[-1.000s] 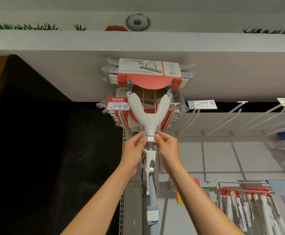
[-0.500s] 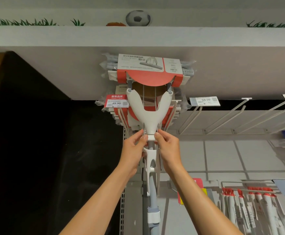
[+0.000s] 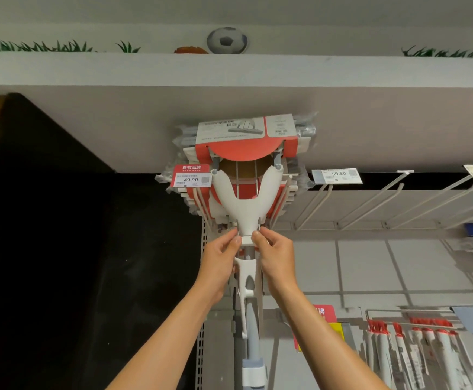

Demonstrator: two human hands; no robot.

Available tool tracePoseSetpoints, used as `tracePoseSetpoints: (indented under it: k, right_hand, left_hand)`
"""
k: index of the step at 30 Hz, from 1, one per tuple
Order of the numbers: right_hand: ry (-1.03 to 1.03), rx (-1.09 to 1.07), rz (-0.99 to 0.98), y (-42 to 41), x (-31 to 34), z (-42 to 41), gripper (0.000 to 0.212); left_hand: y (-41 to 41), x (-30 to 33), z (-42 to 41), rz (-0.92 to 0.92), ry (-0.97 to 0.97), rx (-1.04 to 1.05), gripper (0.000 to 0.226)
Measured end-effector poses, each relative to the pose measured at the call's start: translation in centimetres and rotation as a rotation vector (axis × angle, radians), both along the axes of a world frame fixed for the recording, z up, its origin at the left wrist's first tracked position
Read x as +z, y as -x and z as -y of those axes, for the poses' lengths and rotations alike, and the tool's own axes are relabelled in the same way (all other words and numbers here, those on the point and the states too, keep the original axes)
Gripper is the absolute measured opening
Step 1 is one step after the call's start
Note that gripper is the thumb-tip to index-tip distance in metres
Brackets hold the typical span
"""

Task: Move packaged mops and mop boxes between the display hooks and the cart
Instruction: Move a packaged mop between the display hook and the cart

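A packaged mop (image 3: 248, 204) with a white Y-shaped yoke and a red and white card sleeve hangs in front of me at the top of the display. My left hand (image 3: 220, 258) and my right hand (image 3: 276, 257) pinch the narrow neck of the yoke from either side, just under the fork. The mop's handle (image 3: 252, 333) runs straight down between my forearms. Behind it hang more of the same packaged mops (image 3: 195, 198) on the same hook, partly hidden. The cart is out of view.
A red price tag reading 49.90 (image 3: 191, 177) sits left of the mop head. Bare white display hooks (image 3: 398, 198) stretch to the right under a 59.50 tag (image 3: 338, 175). Slim red-capped packages (image 3: 415, 353) hang at lower right. A dark panel (image 3: 60, 249) fills the left side.
The mop and both hands stay in the same grip; the view has tipped upward a little, so the mop head sits lower in the frame.
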State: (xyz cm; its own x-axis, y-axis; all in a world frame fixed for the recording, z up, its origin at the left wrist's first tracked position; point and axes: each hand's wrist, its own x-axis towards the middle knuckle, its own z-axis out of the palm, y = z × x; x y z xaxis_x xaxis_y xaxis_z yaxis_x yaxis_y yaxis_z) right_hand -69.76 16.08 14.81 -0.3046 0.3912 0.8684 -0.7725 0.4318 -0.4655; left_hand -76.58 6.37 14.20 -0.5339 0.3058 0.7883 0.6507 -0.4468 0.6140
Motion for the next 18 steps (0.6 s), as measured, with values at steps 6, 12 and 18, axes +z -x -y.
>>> tracePoseSetpoints:
  k: [6,12,18]
  right_hand:
    - [0.018,0.048,0.049,0.7,-1.4,-0.3,0.026]
    - [0.006,0.047,0.107,2.0,-2.9,0.0,0.028]
    - [0.016,0.068,0.132,3.2,-5.0,0.0,0.033]
  left_hand:
    - [1.1,-1.5,-0.2,0.057,-0.029,0.011,0.037]
    - [2.1,-3.5,0.5,0.054,-0.02,0.002,0.033]
    - [2.8,-5.8,0.9,0.086,0.031,-0.009,0.031]
